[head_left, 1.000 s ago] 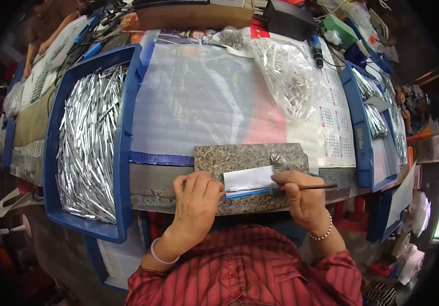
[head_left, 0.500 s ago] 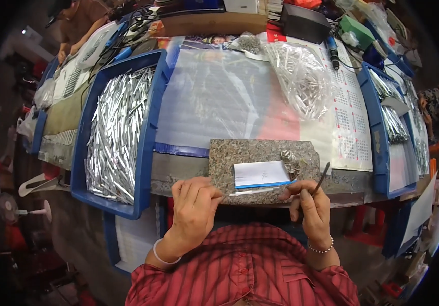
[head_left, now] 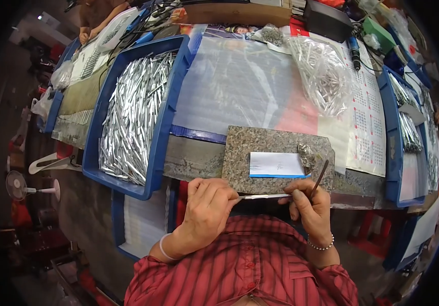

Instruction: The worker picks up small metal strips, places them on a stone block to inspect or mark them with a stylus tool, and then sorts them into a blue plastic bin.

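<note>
1. Half a second ago, a slim silver rod [head_left: 265, 196] lay further in on the granite slab [head_left: 240, 148]; now it spans the gap between the hands at the slab's near edge
2. The work seems to have passed from the white paper [head_left: 275, 163] to this rod: the paper, blue along its near edge, lies flat on the slab, with no fingers over it
3. The left hand [head_left: 210, 209] has its fingertips pinched together at the rod's left end
4. The right hand [head_left: 311, 209] is curled, gripping a dark stick [head_left: 320, 178] that tilts up and to the right; its fingertips meet the rod's right end, though how firmly I cannot tell
5. Counted: one rod between the hands, one stick, one slab, one paper and one small crumpled packet [head_left: 306, 155] beside the paper
6. One blue tray [head_left: 164, 127] at left holds silver pieces [head_left: 132, 122], and one clear plastic bag [head_left: 324, 76] holds pale sticks; both lots are too many to count
</note>
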Motion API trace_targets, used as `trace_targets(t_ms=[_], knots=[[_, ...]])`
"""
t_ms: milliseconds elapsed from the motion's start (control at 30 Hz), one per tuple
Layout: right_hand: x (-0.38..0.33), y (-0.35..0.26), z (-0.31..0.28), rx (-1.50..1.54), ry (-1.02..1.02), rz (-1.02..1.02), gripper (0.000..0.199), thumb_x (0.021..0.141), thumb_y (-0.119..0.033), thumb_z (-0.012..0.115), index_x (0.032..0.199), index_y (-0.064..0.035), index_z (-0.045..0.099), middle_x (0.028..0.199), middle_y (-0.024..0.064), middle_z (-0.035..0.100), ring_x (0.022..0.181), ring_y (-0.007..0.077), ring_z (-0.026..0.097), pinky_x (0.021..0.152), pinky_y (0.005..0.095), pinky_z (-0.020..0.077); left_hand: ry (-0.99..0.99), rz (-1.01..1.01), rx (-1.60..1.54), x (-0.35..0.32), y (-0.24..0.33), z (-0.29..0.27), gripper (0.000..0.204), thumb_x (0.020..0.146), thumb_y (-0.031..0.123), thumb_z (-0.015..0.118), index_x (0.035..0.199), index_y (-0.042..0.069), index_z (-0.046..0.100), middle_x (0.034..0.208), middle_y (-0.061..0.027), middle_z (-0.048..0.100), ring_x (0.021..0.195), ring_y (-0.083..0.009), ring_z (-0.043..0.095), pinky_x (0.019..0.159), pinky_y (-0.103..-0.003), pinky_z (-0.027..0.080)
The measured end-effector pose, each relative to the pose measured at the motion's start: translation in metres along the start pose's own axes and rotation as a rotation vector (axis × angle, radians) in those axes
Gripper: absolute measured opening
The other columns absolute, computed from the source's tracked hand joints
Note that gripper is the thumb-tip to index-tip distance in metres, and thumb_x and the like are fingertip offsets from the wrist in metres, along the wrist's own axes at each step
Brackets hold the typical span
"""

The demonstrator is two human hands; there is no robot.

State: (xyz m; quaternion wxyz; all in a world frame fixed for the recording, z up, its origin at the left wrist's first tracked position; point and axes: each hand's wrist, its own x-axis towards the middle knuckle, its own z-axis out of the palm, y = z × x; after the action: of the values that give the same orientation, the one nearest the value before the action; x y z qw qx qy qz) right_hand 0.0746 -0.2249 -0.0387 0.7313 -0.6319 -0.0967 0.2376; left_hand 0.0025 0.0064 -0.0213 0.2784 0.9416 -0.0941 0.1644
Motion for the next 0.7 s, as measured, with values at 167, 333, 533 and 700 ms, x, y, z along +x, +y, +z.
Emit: trace_targets(t_ms=[167,333,533,700], knots=[[0.0,0.001,0.001,-0.014,-0.006,0.064,0.014,0.094,-0.008,0.06,0.102,0.003,0.062,0.078,0.0061,0.067,0.057,0.0042,0.054,0.049,0.0192,0.04,-0.002,-0.026,-0.006,-0.001,0.002,-0.002,0.016,0.077,0.003,0.07,0.089,0.006,0.059,0.087,-0.009,0.06,0.091,-0.0288,0.061,0.082,-0.04,0.039],[0.002,0.001,0.005,-0.106,-0.011,0.042,0.013,0.094,-0.007,0.059,0.101,0.0036,0.063,0.077,0.0064,0.066,0.058,0.0045,0.055,0.049,0.0193,0.0403,0.001,-0.03,-0.019,-0.003,-0.001,-0.001,0.016,0.077,0.004,0.07,0.089,0.006,0.058,0.087,-0.0094,0.06,0.09,-0.0289,0.062,0.082,-0.04,0.039],[0.0,0.004,0.002,-0.022,0.011,0.047,0.024,0.1,-0.015,0.049,0.104,0.0054,0.061,0.071,0.0048,0.062,0.062,0.0082,0.06,0.051,0.0194,0.0417,-0.006,-0.047,-0.053,-0.004,-0.002,-0.002,0.017,0.076,0.003,0.07,0.088,0.005,0.058,0.087,-0.0101,0.061,0.09,-0.029,0.062,0.081,-0.04,0.04],[0.002,0.005,0.007,-0.032,0.083,-0.012,0.036,0.105,-0.024,0.039,0.102,0.0063,0.058,0.069,0.0066,0.059,0.055,0.0108,0.058,0.049,0.0212,0.043,0.006,-0.059,-0.052,-0.009,-0.007,0.0,0.016,0.076,0.002,0.07,0.087,0.005,0.058,0.086,-0.01,0.06,0.088,-0.029,0.062,0.081,-0.04,0.04]])
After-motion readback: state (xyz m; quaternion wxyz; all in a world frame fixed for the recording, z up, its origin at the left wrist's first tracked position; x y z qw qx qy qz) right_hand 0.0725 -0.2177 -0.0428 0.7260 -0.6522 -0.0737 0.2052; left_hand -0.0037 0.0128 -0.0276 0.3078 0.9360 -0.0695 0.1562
